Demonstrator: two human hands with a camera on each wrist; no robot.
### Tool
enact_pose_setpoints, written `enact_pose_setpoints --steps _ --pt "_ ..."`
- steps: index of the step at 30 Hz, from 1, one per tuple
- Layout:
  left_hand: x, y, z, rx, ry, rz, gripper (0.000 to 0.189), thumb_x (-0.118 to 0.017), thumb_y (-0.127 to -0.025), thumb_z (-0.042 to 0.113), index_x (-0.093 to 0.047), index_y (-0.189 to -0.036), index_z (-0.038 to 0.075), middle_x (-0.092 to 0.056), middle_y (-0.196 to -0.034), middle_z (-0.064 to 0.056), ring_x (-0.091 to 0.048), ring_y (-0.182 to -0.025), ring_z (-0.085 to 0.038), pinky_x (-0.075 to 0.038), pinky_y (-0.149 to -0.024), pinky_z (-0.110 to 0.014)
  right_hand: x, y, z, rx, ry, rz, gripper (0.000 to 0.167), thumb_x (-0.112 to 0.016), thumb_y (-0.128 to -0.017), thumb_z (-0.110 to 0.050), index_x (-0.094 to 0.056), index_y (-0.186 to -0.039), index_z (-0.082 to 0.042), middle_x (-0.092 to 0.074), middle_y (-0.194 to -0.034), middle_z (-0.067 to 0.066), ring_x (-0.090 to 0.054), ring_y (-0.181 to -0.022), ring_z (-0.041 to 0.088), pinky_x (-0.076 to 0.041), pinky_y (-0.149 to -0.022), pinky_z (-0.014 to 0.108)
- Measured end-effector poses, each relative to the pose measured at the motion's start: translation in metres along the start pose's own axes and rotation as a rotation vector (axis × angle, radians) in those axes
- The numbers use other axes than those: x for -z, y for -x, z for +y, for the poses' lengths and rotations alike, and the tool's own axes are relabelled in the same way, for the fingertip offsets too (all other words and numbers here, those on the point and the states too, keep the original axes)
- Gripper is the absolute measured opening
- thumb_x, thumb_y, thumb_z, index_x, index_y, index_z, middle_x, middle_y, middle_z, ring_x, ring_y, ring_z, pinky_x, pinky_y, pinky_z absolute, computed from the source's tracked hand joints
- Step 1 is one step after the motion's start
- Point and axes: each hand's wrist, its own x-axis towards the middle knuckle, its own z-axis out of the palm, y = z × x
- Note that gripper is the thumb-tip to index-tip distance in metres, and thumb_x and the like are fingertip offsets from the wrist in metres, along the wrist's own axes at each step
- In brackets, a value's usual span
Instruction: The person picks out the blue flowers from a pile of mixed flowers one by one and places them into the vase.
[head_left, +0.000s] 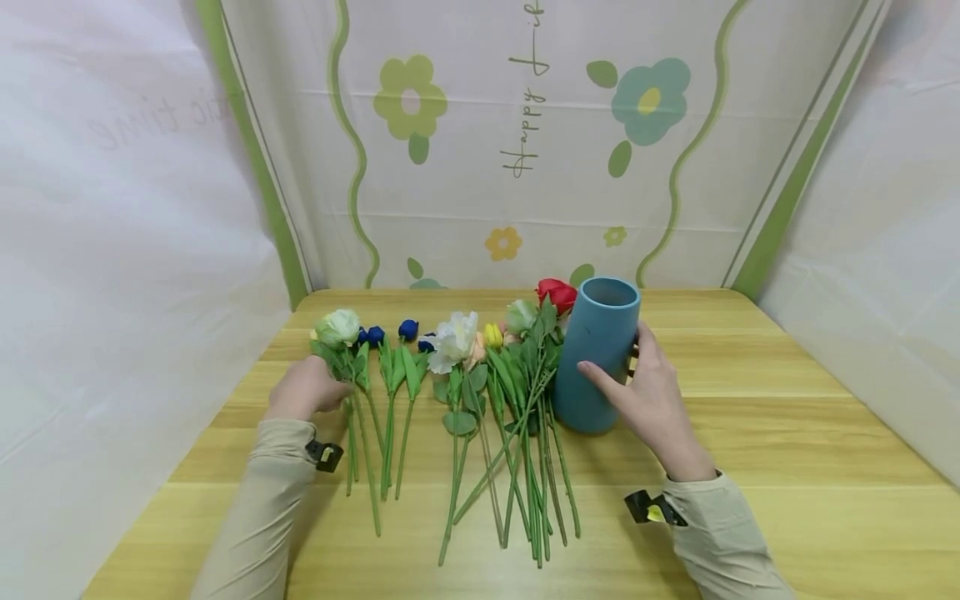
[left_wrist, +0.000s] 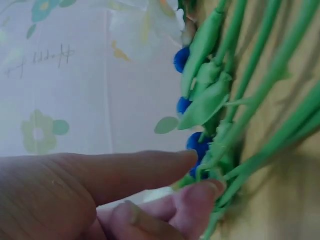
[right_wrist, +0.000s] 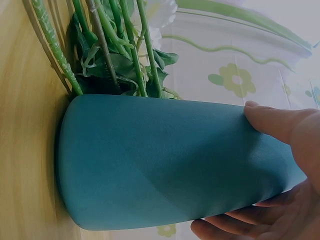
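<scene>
My right hand (head_left: 651, 404) grips a blue vase (head_left: 600, 358), thumb on its near side and fingers round the far right side. Its base is close against the table in the right wrist view. At the left, my left hand (head_left: 309, 388) has thumb and fingertips at the green stems below a white-green rose (head_left: 337, 327), pinching among them in the left wrist view. Beside that hand lie blue tulips (head_left: 408, 330) with long green stems. Between the hands are a white flower (head_left: 453, 342), a yellow tulip (head_left: 492, 335) and a red rose (head_left: 557, 294) near the vase rim.
All the flowers lie on a wooden table (head_left: 750, 433), heads toward the back and stems toward the front. A patterned white curtain (head_left: 517, 208) stands behind the table's far edge, with white sheets at both sides. Crossed stems (head_left: 536, 483) lie left of the vase.
</scene>
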Motion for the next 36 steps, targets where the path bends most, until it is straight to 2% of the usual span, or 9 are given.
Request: enact_pose_setpoints --steps 4,8,13,17,20,27,30,34,36 --pt "-0.009 -0.003 -0.003 -0.03 0.044 -0.004 0.032 -0.07 -0.085 0.023 -0.058 -0.059 0.009 -0.055 -0.057 -0.003 -0.048 -0.05 -0.016 -0.041 -0.05 -0.032 0.0 0.0 0.0 0.0 0.004 0.004 0.096 -0.075 -0.086 -0.044 -0.022 -0.151 0.004 -0.043 -0.137 0.031 -0.048 -0.121 0.049 -0.046 -0.087 0.063" --pt "-0.016 -0.005 -0.001 -0.027 0.043 -0.008 0.032 -0.075 -0.083 0.022 -0.055 -0.062 0.008 -0.053 -0.06 -0.004 -0.05 -0.055 -0.019 -0.043 -0.053 -0.033 0.0 0.001 -0.001 -0.003 0.003 0.006 0.096 -0.075 -0.086 -0.044 -0.021 -0.151 0.004 -0.043 -0.137 0.031 -0.048 -0.121 0.049 -0.046 -0.087 0.063" --pt "-0.019 -0.008 -0.004 -0.018 0.057 0.004 0.026 -0.073 -0.08 0.017 -0.057 -0.062 0.007 -0.055 -0.058 -0.005 -0.049 -0.053 -0.017 -0.042 -0.051 -0.032 0.001 0.0 -0.003 0.004 0.003 0.002 0.097 -0.074 -0.087 -0.045 -0.02 -0.151 0.004 -0.041 -0.139 0.031 -0.047 -0.122 0.049 -0.045 -0.088 0.063" --pt "-0.017 -0.008 -0.01 -0.025 0.089 0.023 0.029 -0.071 -0.083 0.017 -0.059 -0.059 0.007 -0.058 -0.055 -0.004 -0.049 -0.048 -0.016 -0.04 -0.048 -0.031 0.0 -0.002 -0.002 0.007 0.001 -0.009 0.098 -0.074 -0.087 -0.045 -0.019 -0.152 0.004 -0.04 -0.141 0.032 -0.046 -0.123 0.05 -0.045 -0.089 0.063" --pt "-0.012 -0.006 -0.014 -0.043 0.091 0.063 0.033 -0.068 -0.087 0.019 -0.061 -0.057 0.007 -0.061 -0.055 -0.003 -0.047 -0.046 -0.014 -0.036 -0.044 -0.029 0.0 -0.002 -0.002 0.006 0.0 -0.009 0.098 -0.074 -0.086 -0.045 -0.02 -0.151 0.004 -0.04 -0.141 0.032 -0.046 -0.123 0.05 -0.045 -0.088 0.063" --pt "0.007 0.003 -0.02 -0.007 0.07 0.156 0.038 -0.063 -0.093 0.025 -0.062 -0.057 0.011 -0.059 -0.057 -0.003 -0.042 -0.047 -0.014 -0.031 -0.042 -0.026 0.0 0.0 -0.003 -0.006 -0.008 -0.017 0.098 -0.075 -0.086 -0.044 -0.019 -0.152 0.003 -0.04 -0.14 0.032 -0.046 -0.123 0.049 -0.045 -0.089 0.062" --pt "0.017 0.006 -0.022 -0.009 0.061 0.159 0.033 -0.063 -0.093 0.025 -0.07 -0.067 0.006 -0.063 -0.063 -0.003 -0.048 -0.052 -0.016 -0.035 -0.044 -0.028 0.001 0.001 -0.004 -0.005 0.0 -0.01 0.097 -0.075 -0.087 -0.043 -0.02 -0.152 0.003 -0.042 -0.139 0.032 -0.047 -0.123 0.049 -0.045 -0.089 0.063" --pt "0.032 0.01 -0.027 -0.018 0.054 0.125 0.028 -0.065 -0.092 0.027 -0.076 -0.092 0.001 -0.07 -0.074 -0.006 -0.059 -0.063 -0.02 -0.043 -0.049 -0.033 0.001 0.001 -0.004 0.003 0.009 -0.002 0.097 -0.074 -0.087 -0.044 -0.02 -0.151 0.004 -0.042 -0.139 0.031 -0.046 -0.123 0.049 -0.045 -0.089 0.063" --pt "0.04 0.011 -0.029 -0.007 0.04 0.11 0.028 -0.066 -0.091 0.028 -0.076 -0.09 0.002 -0.07 -0.073 -0.005 -0.059 -0.064 -0.02 -0.044 -0.05 -0.034 0.001 0.0 -0.003 0.006 0.007 -0.003 0.097 -0.075 -0.087 -0.044 -0.02 -0.151 0.004 -0.041 -0.14 0.031 -0.046 -0.123 0.049 -0.045 -0.089 0.062"
